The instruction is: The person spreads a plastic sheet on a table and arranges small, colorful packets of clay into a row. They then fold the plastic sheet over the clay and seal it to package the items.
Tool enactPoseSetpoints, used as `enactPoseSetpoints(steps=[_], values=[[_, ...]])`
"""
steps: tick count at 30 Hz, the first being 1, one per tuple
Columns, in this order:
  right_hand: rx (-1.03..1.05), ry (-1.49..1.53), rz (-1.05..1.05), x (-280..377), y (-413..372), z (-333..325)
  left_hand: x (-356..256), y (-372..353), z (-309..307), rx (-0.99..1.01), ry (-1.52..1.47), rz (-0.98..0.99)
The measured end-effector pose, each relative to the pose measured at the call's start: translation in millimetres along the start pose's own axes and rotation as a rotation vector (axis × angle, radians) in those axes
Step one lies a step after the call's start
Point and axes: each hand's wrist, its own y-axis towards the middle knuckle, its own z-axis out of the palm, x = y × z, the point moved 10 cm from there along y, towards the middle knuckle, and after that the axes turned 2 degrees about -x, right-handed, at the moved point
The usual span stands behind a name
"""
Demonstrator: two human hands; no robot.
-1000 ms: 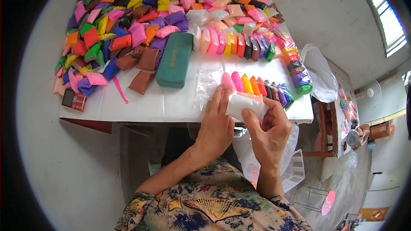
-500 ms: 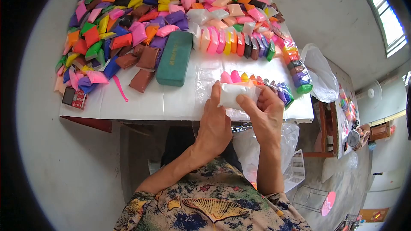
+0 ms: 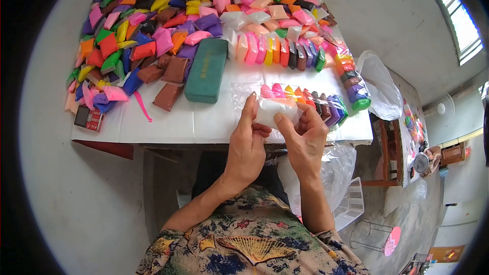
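Hands, two [image 3: 248, 145] [image 3: 304, 142], hold one white packet [image 3: 274, 111].

bare tabletop [image 3: 204, 120] between case [image 3: 206, 70], left hand [image 3: 247, 147]

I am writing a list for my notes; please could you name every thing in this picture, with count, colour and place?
white packet: one, white, held between both hands over the table's near side
bagged row: one, mixed colours, in a clear bag just behind the hands
standing row: one, mixed colours, right of the case
loose packets: too many to count, mixed colours, heaped on far table
case: one, dark green, table middle
stick: one, pink, left of the case
small device: one, red, near left corner
table: one, white, under everything
left hand: one, on the packet's left end
right hand: one, on its right end
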Motion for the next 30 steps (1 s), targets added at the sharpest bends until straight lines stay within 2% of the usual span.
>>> enactPoseSetpoints(steps=[6,15,18,21,27,30], values=[[-0.095,-0.238,-0.145,11.0,-10.0,-1.0,-11.1,-5.3,9.2,0.079,0.113,-0.010],[-0.117,-0.364,-0.265,19.7,-17.5,0.6,-44.2,-21.3,18.5,0.149,0.489,0.139],[-0.114,-0.398,-0.337,20.0,-21.7,8.0,-48.1,-30.8,20.4,0.192,0.504,0.262],[-0.135,-0.451,-0.373,20.5,-26.0,12.6,-26.1,-37.1,8.8,0.161,0.215,0.171],[-0.214,-0.702,-0.515,30.1,-34.6,27.8,-32.6,-42.7,1.8,0.094,0.220,0.174],[-0.255,-0.703,-0.594,34.8,-34.3,37.3,-24.6,-43.0,-2.1,0.085,0.225,0.126]])
